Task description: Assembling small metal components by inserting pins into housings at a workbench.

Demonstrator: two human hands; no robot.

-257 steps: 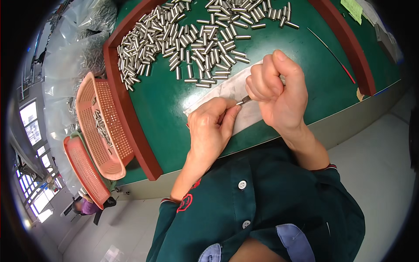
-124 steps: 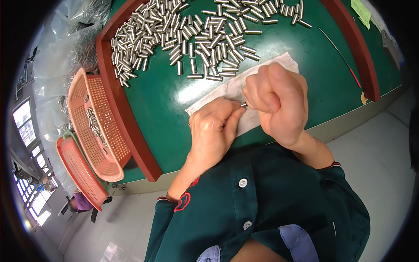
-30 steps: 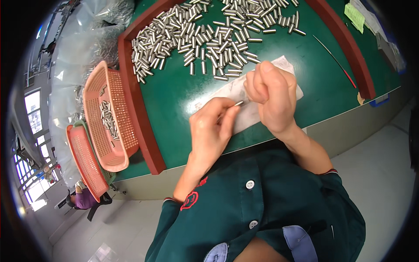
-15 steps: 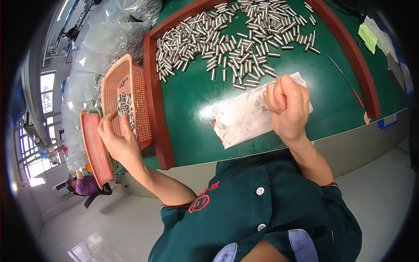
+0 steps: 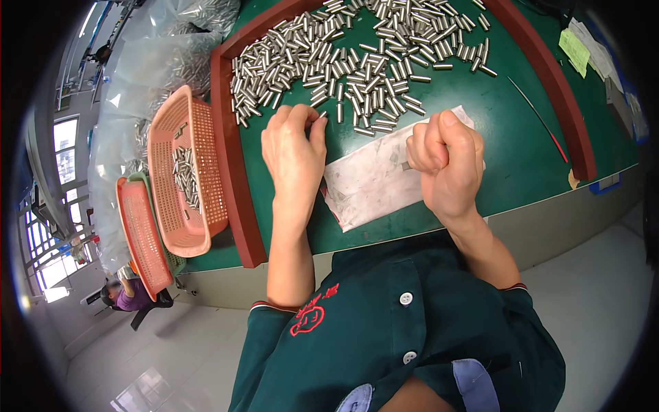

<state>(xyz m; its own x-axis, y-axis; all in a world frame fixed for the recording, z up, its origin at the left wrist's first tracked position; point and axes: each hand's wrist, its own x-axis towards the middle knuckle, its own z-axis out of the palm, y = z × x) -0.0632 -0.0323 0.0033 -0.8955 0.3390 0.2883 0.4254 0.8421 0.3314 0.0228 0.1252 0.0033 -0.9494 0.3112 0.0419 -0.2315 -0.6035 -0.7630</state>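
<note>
My left hand (image 5: 295,147) is back from the basket (image 5: 184,172), where it reached half a second ago, its grip now pinching a pin (image 5: 320,117) at the near edge of the pin pile (image 5: 357,55) on the bench (image 5: 480,103). So I judge another pin is being picked. My right hand (image 5: 446,161) stays fisted over the paper (image 5: 374,182); what it holds I cannot tell.

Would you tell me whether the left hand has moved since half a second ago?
Yes. The left hand has come back from the pink basket onto the green tray, its fingertips at the metal pins.
</note>
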